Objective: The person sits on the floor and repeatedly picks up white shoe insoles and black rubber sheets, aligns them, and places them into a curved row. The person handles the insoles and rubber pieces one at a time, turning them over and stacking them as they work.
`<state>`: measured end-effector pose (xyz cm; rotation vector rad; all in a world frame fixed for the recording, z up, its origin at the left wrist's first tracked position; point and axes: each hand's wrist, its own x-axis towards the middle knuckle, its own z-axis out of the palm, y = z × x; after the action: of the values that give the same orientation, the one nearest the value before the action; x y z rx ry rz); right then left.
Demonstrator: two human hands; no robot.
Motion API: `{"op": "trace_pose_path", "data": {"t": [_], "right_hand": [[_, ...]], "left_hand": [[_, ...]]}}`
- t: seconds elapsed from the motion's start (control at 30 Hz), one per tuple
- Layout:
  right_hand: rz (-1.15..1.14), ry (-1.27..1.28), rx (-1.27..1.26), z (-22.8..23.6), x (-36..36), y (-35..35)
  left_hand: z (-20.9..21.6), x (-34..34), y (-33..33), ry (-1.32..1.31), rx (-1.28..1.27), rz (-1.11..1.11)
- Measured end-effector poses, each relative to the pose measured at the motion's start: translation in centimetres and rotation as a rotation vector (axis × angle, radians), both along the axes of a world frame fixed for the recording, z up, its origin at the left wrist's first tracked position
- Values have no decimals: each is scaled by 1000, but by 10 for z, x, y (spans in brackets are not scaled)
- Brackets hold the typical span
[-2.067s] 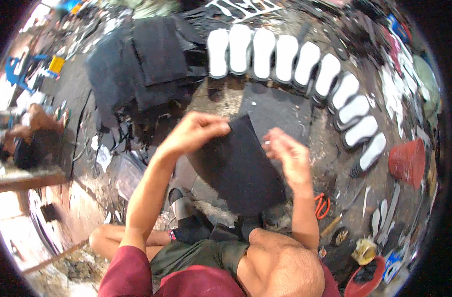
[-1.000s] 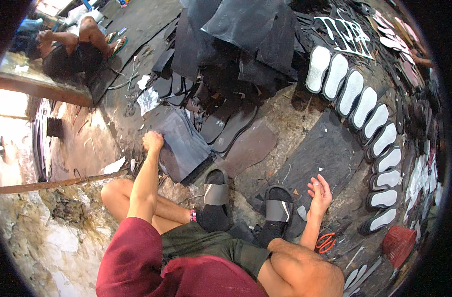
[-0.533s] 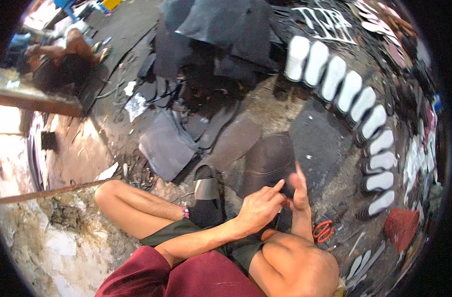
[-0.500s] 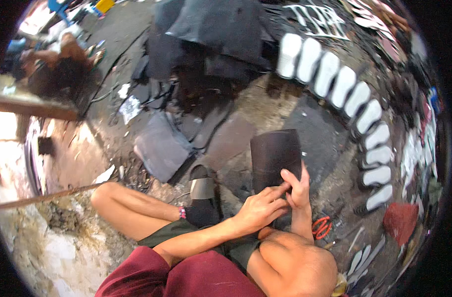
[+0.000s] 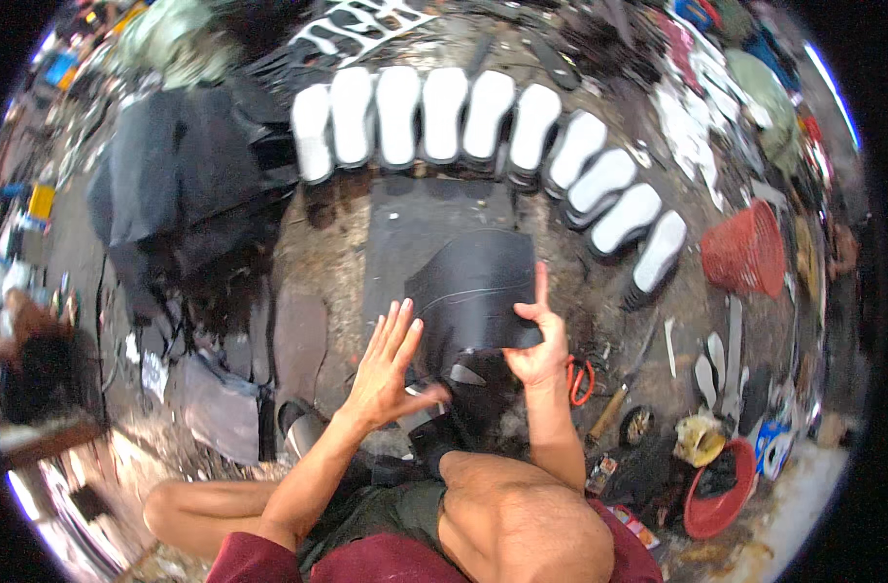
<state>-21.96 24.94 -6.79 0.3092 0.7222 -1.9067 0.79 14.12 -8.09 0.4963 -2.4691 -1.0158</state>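
Observation:
A black flexible sheet (image 5: 473,277), marked with a thin curved pale line, is tilted up in front of me. My right hand (image 5: 541,345) grips its lower right edge, thumb on the near face and fingers behind. Close to the sheet's lower left side is my left hand (image 5: 384,374), its fingers stretched out and nothing in it. Behind the sheet lies a dark flat board (image 5: 393,219) on the ground. White sole-shaped pieces (image 5: 444,112) stand in a curved row beyond it, on dark bases.
Dark sheets are heaped (image 5: 172,165) at the left. To the right are red-handled scissors (image 5: 581,381), a wooden-handled tool (image 5: 607,416), a red basket (image 5: 745,253) and a red bowl (image 5: 726,500). Another person (image 5: 26,340) is partly visible at the far left.
My view has swung right, so the sole row now sits ahead. My hands have come apart: the left has moved away from the right, which still holds the sheet.

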Motion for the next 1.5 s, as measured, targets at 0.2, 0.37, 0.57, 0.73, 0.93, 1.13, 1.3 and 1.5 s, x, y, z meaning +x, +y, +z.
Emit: {"op": "trace_pose_path", "data": {"t": [0.2, 0.37, 0.57, 0.73, 0.93, 1.13, 1.3, 1.5], "right_hand": [[-107, 417, 138, 29, -33, 36], [-291, 1725, 1774, -59, -207, 91], [337, 1099, 1904, -40, -246, 75], [230, 1199, 1801, -36, -238, 103], [326, 1419, 1743, -48, -196, 108], [720, 1452, 1638, -36, -221, 105], [699, 1213, 1475, 3, -237, 87], [696, 1277, 1506, -9, -242, 86]], "left_hand": [[1, -27, -44, -17, 354, 123], [-53, -75, -112, -292, 308, -65], [-62, -79, -103, -156, -30, 117], [-48, -100, -26, -84, 117, -17], [-66, -234, 87, -26, 231, -452], [-77, -300, 122, -180, 75, -513], [-83, -314, 126, -144, 27, -504], [-81, -317, 127, -254, -143, -413]]}}
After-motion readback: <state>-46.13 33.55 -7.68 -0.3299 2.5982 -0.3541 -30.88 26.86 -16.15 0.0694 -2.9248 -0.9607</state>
